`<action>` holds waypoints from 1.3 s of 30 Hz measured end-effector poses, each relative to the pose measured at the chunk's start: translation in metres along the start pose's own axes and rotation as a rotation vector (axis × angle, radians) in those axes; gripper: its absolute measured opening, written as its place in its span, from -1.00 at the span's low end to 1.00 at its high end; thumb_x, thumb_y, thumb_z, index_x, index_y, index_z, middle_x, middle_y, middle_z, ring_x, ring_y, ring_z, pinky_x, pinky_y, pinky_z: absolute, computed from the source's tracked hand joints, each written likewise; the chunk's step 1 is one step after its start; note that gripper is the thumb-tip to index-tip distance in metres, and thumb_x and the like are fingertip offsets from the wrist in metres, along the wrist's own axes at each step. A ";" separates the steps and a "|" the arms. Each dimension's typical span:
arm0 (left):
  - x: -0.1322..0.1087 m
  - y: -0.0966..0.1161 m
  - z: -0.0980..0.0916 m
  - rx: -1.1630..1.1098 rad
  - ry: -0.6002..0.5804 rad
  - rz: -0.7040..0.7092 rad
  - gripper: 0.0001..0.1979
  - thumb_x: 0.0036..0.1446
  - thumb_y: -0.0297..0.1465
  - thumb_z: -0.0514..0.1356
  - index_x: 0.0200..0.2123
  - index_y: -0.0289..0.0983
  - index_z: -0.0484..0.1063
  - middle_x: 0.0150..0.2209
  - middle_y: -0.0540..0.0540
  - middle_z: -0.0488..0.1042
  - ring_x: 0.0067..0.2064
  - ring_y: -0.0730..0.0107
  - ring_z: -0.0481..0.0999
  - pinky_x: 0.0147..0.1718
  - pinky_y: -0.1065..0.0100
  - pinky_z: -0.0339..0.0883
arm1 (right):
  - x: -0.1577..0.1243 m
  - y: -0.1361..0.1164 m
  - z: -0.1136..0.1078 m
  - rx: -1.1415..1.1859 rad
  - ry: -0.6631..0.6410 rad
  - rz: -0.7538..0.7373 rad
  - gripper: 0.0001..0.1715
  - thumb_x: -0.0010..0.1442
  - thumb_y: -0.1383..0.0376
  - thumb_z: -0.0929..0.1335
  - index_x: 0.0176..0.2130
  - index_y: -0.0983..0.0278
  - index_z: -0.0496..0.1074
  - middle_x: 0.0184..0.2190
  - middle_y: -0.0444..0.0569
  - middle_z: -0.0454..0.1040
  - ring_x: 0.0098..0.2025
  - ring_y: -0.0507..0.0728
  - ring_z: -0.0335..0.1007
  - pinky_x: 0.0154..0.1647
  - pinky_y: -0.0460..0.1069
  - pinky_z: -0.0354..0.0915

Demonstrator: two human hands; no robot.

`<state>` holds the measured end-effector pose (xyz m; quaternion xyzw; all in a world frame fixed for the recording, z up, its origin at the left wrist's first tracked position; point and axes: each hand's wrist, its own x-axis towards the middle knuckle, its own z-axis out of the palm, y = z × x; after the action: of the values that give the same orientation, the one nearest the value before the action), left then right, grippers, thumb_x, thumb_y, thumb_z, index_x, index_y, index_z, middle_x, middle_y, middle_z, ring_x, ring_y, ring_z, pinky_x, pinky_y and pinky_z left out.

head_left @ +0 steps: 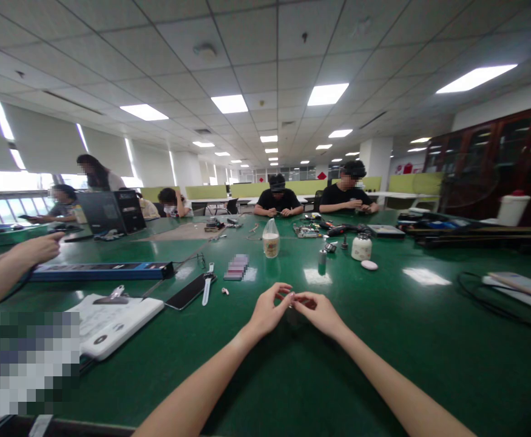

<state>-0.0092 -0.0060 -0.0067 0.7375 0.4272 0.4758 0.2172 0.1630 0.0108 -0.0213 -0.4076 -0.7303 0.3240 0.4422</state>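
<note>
Both my forearms reach out over the green table (383, 340). My left hand (267, 311) and my right hand (317, 311) meet at the fingertips just above the tabletop. Together they pinch a tiny pale object (291, 297) that is too small to name. The fingers of both hands are curled in a pinch. Closest to them on the table lie a small white earbud-like piece (224, 291), a white watch (207, 283) and a black phone (189, 291), all to the left.
A bottle (270, 238), a white jar (361, 247) and a pink card stack (236, 266) stand farther back. A clipboard (110, 318) and blue power strip (96, 271) lie left, beside another person's arm (14, 261). Cables (497, 303) lie right. People sit at the far end.
</note>
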 end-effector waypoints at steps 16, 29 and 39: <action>0.026 -0.013 -0.031 0.255 0.251 0.029 -0.73 0.13 -0.17 0.20 -0.26 -0.16 0.63 -0.29 -0.11 0.54 -0.16 0.21 0.45 -0.10 0.23 0.26 | -0.002 0.013 0.007 0.262 -0.113 0.103 -0.55 -0.14 0.25 0.51 -0.20 0.30 0.46 -0.31 0.00 0.60 -0.26 0.19 0.55 -0.13 0.10 0.43; 0.006 -0.037 -0.020 0.440 0.117 -0.056 -0.82 0.07 -0.23 0.24 -0.38 -0.15 0.62 -0.31 -0.11 0.58 -0.15 0.11 0.44 -0.10 0.16 0.25 | -0.002 0.013 0.008 0.266 -0.107 0.102 -0.59 -0.14 0.27 0.50 -0.22 0.28 0.46 -0.34 -0.03 0.60 -0.28 0.18 0.55 -0.16 0.09 0.43; -0.004 0.004 0.006 0.113 0.018 0.082 -0.79 0.18 -0.29 0.14 -0.27 -0.19 0.57 -0.30 -0.02 0.62 -0.26 0.31 0.56 -0.23 0.37 0.37 | -0.005 0.007 0.006 0.189 -0.111 0.055 -0.70 -0.08 0.31 0.45 -0.27 0.28 0.43 -0.40 -0.09 0.55 -0.33 0.13 0.50 -0.25 0.02 0.39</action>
<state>-0.0025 -0.0107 -0.0086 0.7611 0.4248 0.4661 0.1519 0.1608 0.0092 -0.0315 -0.3654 -0.7084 0.4254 0.4286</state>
